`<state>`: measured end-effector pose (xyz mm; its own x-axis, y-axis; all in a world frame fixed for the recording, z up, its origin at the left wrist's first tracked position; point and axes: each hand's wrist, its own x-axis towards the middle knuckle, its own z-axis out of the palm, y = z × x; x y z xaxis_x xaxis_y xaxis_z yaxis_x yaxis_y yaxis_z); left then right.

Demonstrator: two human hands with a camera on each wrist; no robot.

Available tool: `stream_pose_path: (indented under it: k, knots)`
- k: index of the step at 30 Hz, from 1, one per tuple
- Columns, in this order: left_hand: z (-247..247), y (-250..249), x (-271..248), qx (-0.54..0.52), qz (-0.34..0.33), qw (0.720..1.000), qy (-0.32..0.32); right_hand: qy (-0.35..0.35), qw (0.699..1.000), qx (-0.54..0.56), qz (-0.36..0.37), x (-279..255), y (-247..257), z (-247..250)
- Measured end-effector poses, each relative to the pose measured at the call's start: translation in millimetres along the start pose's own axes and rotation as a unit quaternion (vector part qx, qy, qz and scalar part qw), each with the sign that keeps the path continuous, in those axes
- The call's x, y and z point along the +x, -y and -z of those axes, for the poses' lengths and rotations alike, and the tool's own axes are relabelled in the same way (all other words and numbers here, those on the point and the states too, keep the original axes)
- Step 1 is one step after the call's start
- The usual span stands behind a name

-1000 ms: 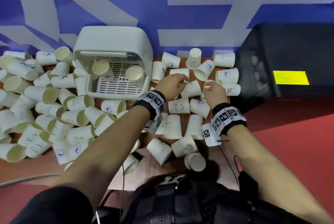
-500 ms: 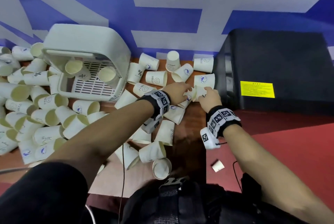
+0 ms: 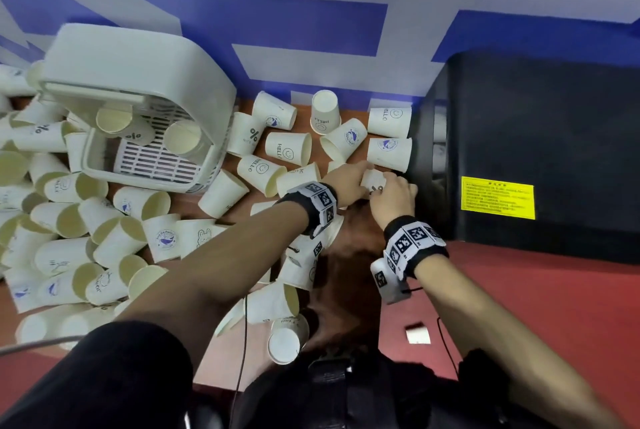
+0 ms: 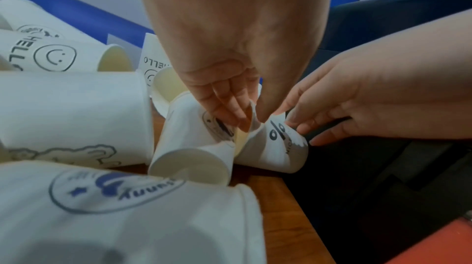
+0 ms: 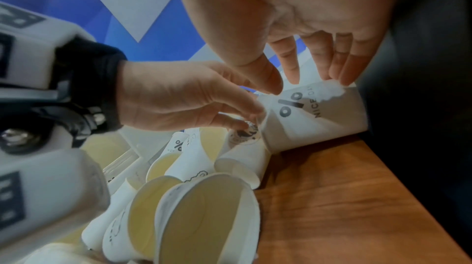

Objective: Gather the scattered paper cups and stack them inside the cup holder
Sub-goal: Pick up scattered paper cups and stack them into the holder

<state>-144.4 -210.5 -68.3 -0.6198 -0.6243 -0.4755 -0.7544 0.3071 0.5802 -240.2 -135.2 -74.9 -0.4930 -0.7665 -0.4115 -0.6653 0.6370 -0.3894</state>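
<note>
Many white paper cups lie scattered on the wooden table (image 3: pixel 360 241). The white cup holder (image 3: pixel 138 82) stands at the back left with two cups (image 3: pixel 114 118) in its open front. My hands meet at the table's right edge on one lying cup printed "%" (image 3: pixel 372 180) (image 4: pixel 275 147) (image 5: pixel 314 119). My right hand (image 3: pixel 394 196) (image 5: pixel 301 46) grips its body with thumb and fingers. My left hand (image 3: pixel 349 180) (image 4: pixel 245 115) pinches its rim. A blue-logo cup (image 4: pixel 199 127) (image 5: pixel 245 137) lies against that rim.
A black box (image 3: pixel 536 151) with a yellow label stands right beside the hands. A dense pile of cups (image 3: pixel 69 220) fills the left of the table, and more lie near the front edge (image 3: pixel 287 342). Behind is a blue-and-white wall, with red floor (image 3: pixel 536 307) on the right.
Both hands have shifted right toward the black box and closed in on the "%" cup. The view has swung right, so the cup holder sits further left.
</note>
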Motion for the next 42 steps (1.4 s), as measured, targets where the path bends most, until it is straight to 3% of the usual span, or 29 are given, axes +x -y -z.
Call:
stream_pose_path:
  k: [5, 9, 13, 22, 34, 42]
  knots:
    - [-2.0, 10.5, 1.8, -0.051, 0.013, 0.998, -0.026, -0.003, 0.999, 0.032, -0.004, -3.2, -2.5, -2.3]
    - [-0.2, 15.4, 0.4, -0.124, 0.017, 0.991, -0.056, 0.013, 0.991, 0.125, -0.038, -9.7, 0.6, -0.1]
    - [4.8, 18.2, -4.0, -0.172, 0.014, 0.982, -0.076, 0.014, 0.986, 0.168, -0.015, -16.5, 0.5, 9.2]
    - [30.6, 18.5, -44.0, -0.352, 0.014, 0.926, -0.132, -0.011, 0.974, 0.221, 0.045, -45.9, 17.5, 31.4]
    - [72.5, 81.2, -139.5, -0.473, 0.055, 0.854, -0.209, 0.000, 0.963, 0.216, 0.158, -98.4, 97.5, 12.3]
    - [110.3, 147.9, -203.9, -0.426, 0.073, 0.866, -0.251, 0.076, 0.959, 0.184, 0.204, -126.6, 172.9, -28.2]
